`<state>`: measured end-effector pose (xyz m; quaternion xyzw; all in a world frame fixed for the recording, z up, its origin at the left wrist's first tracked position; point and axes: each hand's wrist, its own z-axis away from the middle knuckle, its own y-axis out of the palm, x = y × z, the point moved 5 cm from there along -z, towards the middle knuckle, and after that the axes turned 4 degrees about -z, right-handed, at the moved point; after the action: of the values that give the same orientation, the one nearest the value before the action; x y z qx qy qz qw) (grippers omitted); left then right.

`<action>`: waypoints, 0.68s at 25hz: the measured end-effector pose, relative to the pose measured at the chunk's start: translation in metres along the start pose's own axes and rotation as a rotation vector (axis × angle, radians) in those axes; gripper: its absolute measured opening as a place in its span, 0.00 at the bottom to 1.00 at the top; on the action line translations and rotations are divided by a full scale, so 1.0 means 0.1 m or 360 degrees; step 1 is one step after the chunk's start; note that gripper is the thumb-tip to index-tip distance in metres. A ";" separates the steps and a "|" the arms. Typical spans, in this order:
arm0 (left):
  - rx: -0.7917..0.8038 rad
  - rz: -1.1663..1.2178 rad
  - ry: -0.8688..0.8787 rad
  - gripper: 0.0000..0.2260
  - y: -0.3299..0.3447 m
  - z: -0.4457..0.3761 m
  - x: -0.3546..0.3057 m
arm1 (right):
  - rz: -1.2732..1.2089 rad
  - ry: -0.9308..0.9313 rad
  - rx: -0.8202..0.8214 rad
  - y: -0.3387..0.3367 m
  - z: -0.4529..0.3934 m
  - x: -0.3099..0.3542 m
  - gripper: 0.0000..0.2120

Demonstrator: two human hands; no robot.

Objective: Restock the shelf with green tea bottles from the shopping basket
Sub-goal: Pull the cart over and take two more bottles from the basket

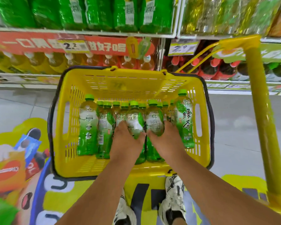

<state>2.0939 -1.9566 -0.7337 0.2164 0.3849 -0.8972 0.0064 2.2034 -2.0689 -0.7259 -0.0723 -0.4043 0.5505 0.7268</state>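
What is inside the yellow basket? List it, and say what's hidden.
The yellow basket holds green tea bottles, green-capped, packed in its near half. The left hand and right hand each grip one, covering lower bottles, so no exact count. The far half shows bare floor.

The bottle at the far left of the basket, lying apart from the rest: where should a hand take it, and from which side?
Probably around the mid-body, from above. The leftmost bottle lies on its side, cap toward the shelves, with open space between it and the basket's left wall; on its other side the neighbouring bottle looks close against it. Both hands are on middle bottles.
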 end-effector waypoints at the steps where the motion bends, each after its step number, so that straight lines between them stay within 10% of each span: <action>1: 0.0015 0.0071 -0.0073 0.32 0.01 -0.03 0.02 | -0.0061 0.0078 0.0033 0.03 -0.02 -0.03 0.40; 17: -0.0032 0.0365 0.0083 0.15 -0.84 0.24 -0.37 | -0.0418 -0.0043 -0.0017 -0.55 0.34 0.51 0.17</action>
<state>2.1038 -1.9195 -0.6467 0.2823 0.3667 -0.8807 0.1012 2.2245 -2.0574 -0.6472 -0.0153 -0.4231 0.4493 0.7867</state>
